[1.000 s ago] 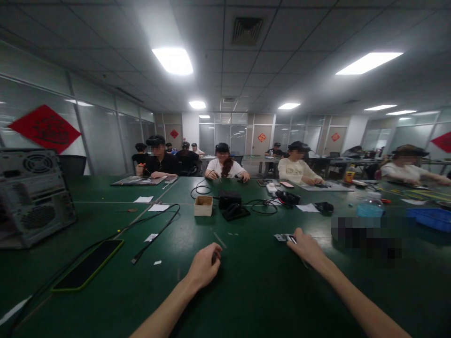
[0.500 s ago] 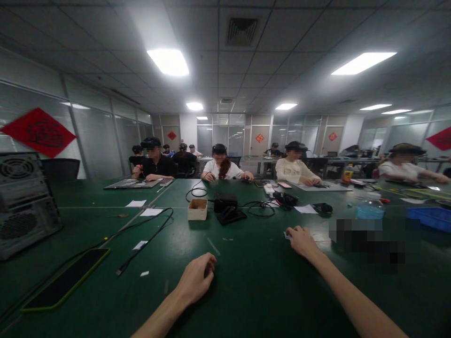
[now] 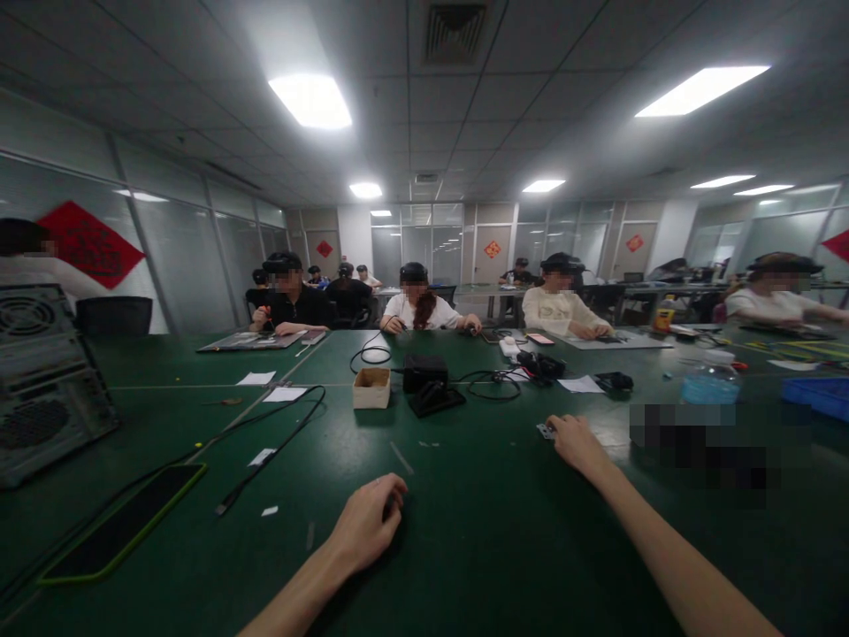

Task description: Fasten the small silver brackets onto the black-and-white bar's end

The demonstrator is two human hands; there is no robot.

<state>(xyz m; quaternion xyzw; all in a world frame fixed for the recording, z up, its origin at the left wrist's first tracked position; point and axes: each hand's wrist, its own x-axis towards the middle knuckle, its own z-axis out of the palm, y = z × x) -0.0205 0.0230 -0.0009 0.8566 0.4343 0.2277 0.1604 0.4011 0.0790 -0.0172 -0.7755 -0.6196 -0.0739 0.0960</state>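
Note:
On the green table, my left hand [image 3: 368, 524] rests on its side with the fingers curled in. A dark patch shows between thumb and fingers; whether it is an object or shadow I cannot tell. Further forward and to the right, my right hand [image 3: 576, 442] pinches a small flat pale piece with dark marks [image 3: 545, 431] at its fingertips, low over the table. The piece is mostly covered by the fingers, so its kind is unclear. Between and beyond the hands stand an open cardboard box [image 3: 371, 397] and a black angular device [image 3: 428, 380].
A computer case [image 3: 53, 385], a green-edged dark mat [image 3: 126, 522] and a black cable [image 3: 265, 460] lie left. To the right are a bottle of blue liquid [image 3: 711, 380], a blue tray [image 3: 813, 398] and a blurred-out patch. Several people sit across the table.
The view has tilted slightly downward. My right hand has shifted a little, with the pale piece showing more clearly. A person has appeared behind the computer case. My left hand stays almost still.

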